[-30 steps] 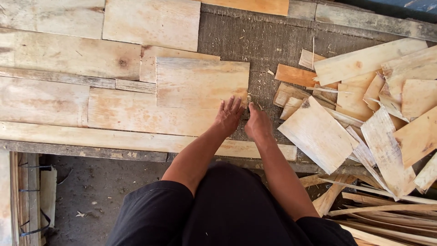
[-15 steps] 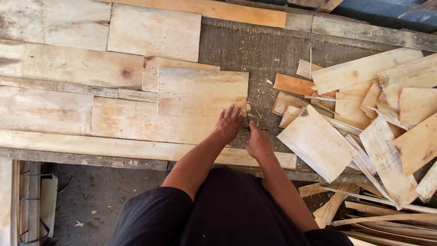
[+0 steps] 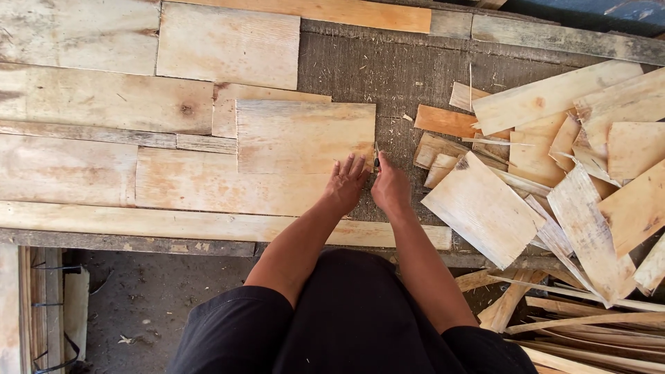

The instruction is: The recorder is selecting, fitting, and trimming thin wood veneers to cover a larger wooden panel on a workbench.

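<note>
While your left hand (image 3: 346, 183) lies flat, fingers spread, on the lower right corner of the pale veneer sheet (image 3: 305, 137), your right hand (image 3: 390, 188) pinches a small dark tool (image 3: 376, 161) at that sheet's right edge. Loose veneer scraps (image 3: 554, 166) pile on the desk (image 3: 388, 76) just right of your grip.

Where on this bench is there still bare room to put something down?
Bare grey bench top shows above the hands, between the flat veneer sheet and the heap of wood offcuts. The left is covered by laid sheets, the right crowded with scraps.
</note>
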